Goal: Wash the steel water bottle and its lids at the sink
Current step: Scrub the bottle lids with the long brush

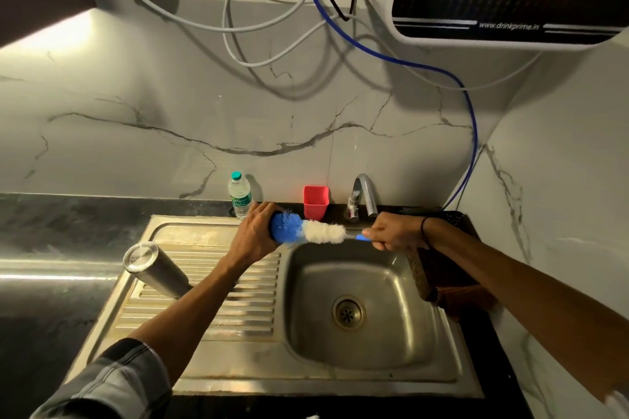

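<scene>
On the left, my steel water bottle (155,269) stands mouth-down on the ribbed draining board (204,303) of the sink, its flat base catching the light. It looks set aside there, so my guess is the bottle body is already washed and draining, though I cannot see inside it.

Further right and farther from me, over the far edge of the sink basin (357,309), my left hand (257,236) is curled round something at the blue tip of a bottle brush (308,231). The object is hidden in my palm; I judge it to be one of the lids, but cannot be sure. The brush's white bristles run right to a blue handle, which my right hand (394,233) grips in a closed fist.

Behind, against the wall, stand a small plastic bottle (240,194), a red cup (316,201) and the tap (366,194), with no water visibly running.

Likely left: finishing the lids and rinsing.
</scene>
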